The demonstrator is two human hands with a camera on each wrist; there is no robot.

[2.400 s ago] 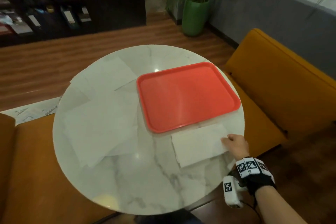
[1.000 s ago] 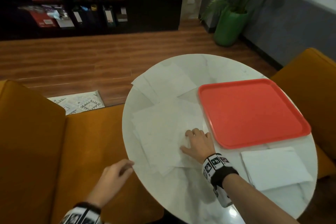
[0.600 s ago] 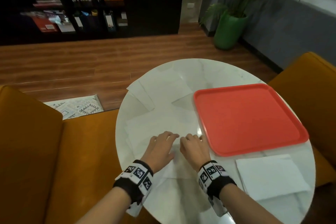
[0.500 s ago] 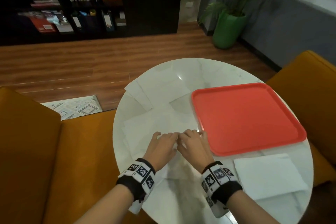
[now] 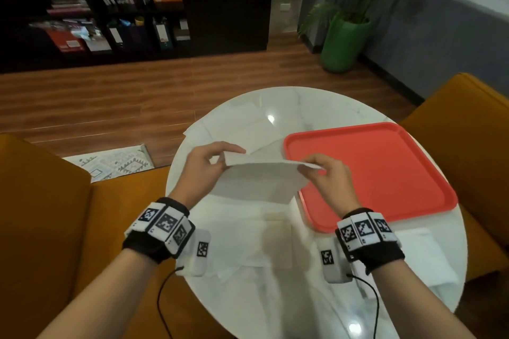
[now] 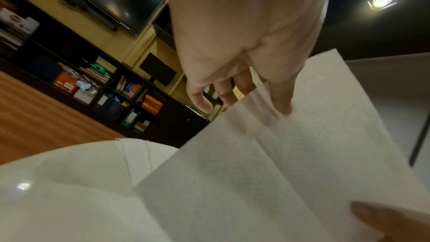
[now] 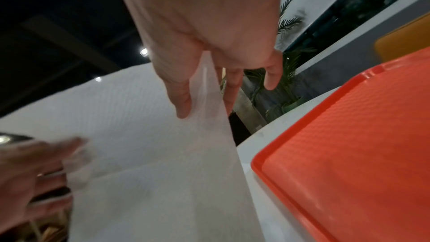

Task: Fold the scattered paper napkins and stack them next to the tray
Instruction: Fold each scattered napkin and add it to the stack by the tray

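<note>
A white paper napkin (image 5: 259,180) hangs above the round marble table (image 5: 316,297), lifted by its top edge. My left hand (image 5: 217,157) pinches its left corner and my right hand (image 5: 316,170) pinches its right corner. The wrist views show the napkin (image 6: 267,163) (image 7: 144,144) held between thumb and fingers. Several unfolded napkins (image 5: 248,237) lie scattered on the table's left half. A folded napkin (image 5: 424,259) lies at the near right, next to the red tray (image 5: 371,170).
Orange armchairs (image 5: 55,215) stand on the left and right (image 5: 468,113) of the table. A green plant pot (image 5: 343,44) and a dark bookshelf (image 5: 124,8) stand at the back across a wooden floor. A patterned mat (image 5: 110,162) lies on the floor.
Both hands were pressing flat on the napkin pile; they have now pinched one napkin by its corners and lifted it off the table.
</note>
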